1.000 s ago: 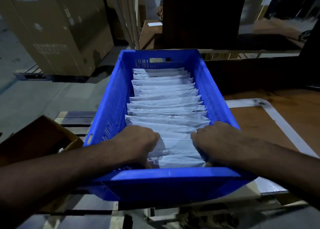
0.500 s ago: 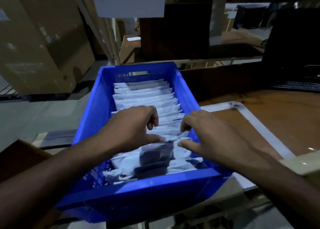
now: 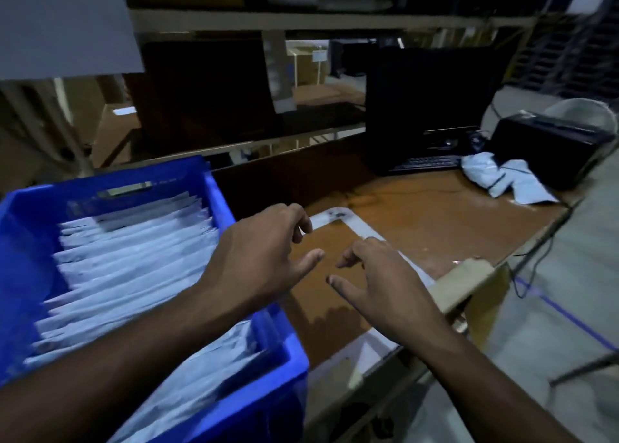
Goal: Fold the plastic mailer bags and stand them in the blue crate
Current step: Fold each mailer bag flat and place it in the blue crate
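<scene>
The blue crate (image 3: 26, 215) stands at the left, packed with several folded white mailer bags (image 3: 134, 262) on edge in a row. My left hand (image 3: 261, 255) hovers over the crate's right wall with fingers loosely curled and nothing in it. My right hand (image 3: 378, 285) is beside it above the brown table (image 3: 435, 221), fingers spread, holding nothing. Loose unfolded mailer bags (image 3: 502, 178) lie at the table's far right, well beyond both hands.
White tape (image 3: 335, 216) marks a rectangle on the table under my hands. A black monitor (image 3: 428, 101) and keyboard (image 3: 425, 163) stand at the back, a black printer (image 3: 549, 148) at the far right. Shelving rises behind.
Both hands have left the bags in the crate and moved right, out over the table. The view has swung right, bringing the monitor, printer and loose bags into sight.
</scene>
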A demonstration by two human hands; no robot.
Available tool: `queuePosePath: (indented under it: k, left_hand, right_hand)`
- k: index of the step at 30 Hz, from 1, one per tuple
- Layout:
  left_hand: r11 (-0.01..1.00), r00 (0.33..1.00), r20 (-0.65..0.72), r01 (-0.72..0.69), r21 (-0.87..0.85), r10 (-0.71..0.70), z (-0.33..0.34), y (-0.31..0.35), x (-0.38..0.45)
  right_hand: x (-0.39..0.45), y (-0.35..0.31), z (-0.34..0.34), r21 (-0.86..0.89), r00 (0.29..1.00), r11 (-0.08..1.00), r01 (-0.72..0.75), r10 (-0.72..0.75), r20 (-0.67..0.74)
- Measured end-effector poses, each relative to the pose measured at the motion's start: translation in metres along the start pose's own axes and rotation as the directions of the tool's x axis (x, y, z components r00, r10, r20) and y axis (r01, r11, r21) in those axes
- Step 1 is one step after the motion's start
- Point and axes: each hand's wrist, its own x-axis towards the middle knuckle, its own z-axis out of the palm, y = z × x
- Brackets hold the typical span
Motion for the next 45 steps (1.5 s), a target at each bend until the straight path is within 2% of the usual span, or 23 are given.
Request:
queuePosePath:
  k: [5,11,15,19,22,27,32,35,38,41,43,45]
  left_hand:
    - [0.997,0.991,0.119,-0.068,0.037,0.064,0.047,0.045,0.051]
    - [0.989,0.967,0.226,-0.134,0.065,0.116,0.121,0.098,0.141]
    - [0.997,0.977,0.203,-0.075,0.018,0.070,0.194,0.140,0.211]
    - [0.990,0.988,0.141,0.072,-0.120,-0.055,0.273,0.186,0.271]
    - [0.965,0.975,0.171,0.175,-0.196,-0.142,0.321,0.215,0.306]
    - [0.946,0.970,0.151,0.221,-0.236,-0.189,0.365,0.237,0.355]
    - [0.933,0.966,0.143,0.247,-0.262,-0.215,0.388,0.243,0.391]
    - [0.918,0.961,0.143,0.270,-0.291,-0.237,0.397,0.244,0.396]
    - [0.910,0.957,0.142,0.286,-0.300,-0.254,0.402,0.238,0.393]
    - [0.879,0.943,0.148,0.332,-0.344,-0.298,0.402,0.228,0.389]
    - [0.824,0.919,0.157,0.393,-0.409,-0.360,0.400,0.214,0.385]
    - [0.675,0.862,0.169,0.483,-0.558,-0.478,0.390,0.198,0.378]
  right_hand:
    - [0.012,0.072,-0.015,0.000,0.996,0.996,-0.087,0.087,-0.014]
    - [0.053,0.201,-0.033,-0.029,0.987,0.989,-0.148,0.147,-0.059]
    - [0.092,0.301,-0.052,-0.026,0.979,0.982,-0.188,0.186,-0.078]
    - [0.134,0.392,-0.066,0.007,0.950,0.964,-0.266,0.264,-0.169]
    - [0.169,0.445,-0.076,0.014,0.913,0.947,-0.321,0.313,-0.262]
    - [0.233,0.514,-0.088,-0.026,0.868,0.918,-0.395,0.363,-0.339]
    - [0.280,0.568,-0.088,-0.123,0.854,0.880,-0.458,0.397,-0.337]
    - [0.292,0.587,-0.083,-0.183,0.856,0.851,-0.492,0.433,-0.283]
    - [0.293,0.595,-0.078,-0.264,0.880,0.850,-0.455,0.386,-0.276]
    - [0.283,0.582,-0.076,-0.191,0.890,0.894,-0.405,0.337,-0.307]
    - [0.270,0.560,-0.073,-0.121,0.904,0.933,-0.340,0.289,-0.314]
    - [0.253,0.533,-0.067,-0.065,0.931,0.962,-0.265,0.238,-0.278]
